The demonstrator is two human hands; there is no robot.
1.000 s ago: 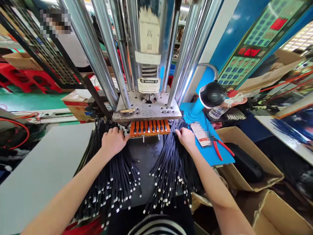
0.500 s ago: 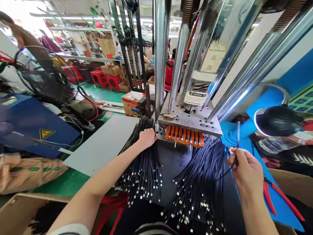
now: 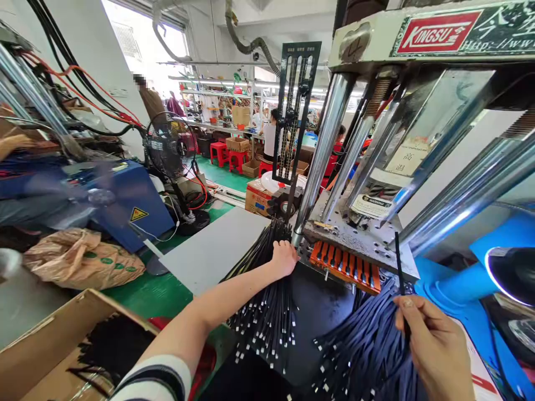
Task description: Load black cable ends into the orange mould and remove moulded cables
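My left hand [image 3: 285, 258] is closed at the press's left front corner, beside a steel post, above a bundle of black flat cables [image 3: 267, 317] with pale metal ends. What its fingers hold, if anything, is hidden. On the other side, my right hand [image 3: 434, 328] pinches a single black flat cable [image 3: 398, 259], whose free end points up in front of the press plate. Below that hand spreads a second bundle of black flat cables [image 3: 359, 345]. Between the hands, an orange mould [image 3: 345, 266] with several black pieces in its slots sits under the steel press plate [image 3: 355, 239].
The press [image 3: 376, 42] has thick steel posts. A grey board [image 3: 217, 250] lies to the left. Further left are a black fan [image 3: 171, 145], a blue machine [image 3: 125, 206], a brown sack [image 3: 83, 262] and an open carton [image 3: 45, 334]. A lamp [image 3: 512, 275] stands at right.
My view has swung left and up, showing more of the press top and the left side. The left hand keeps its place by the post; the right hand still holds the cable upright.
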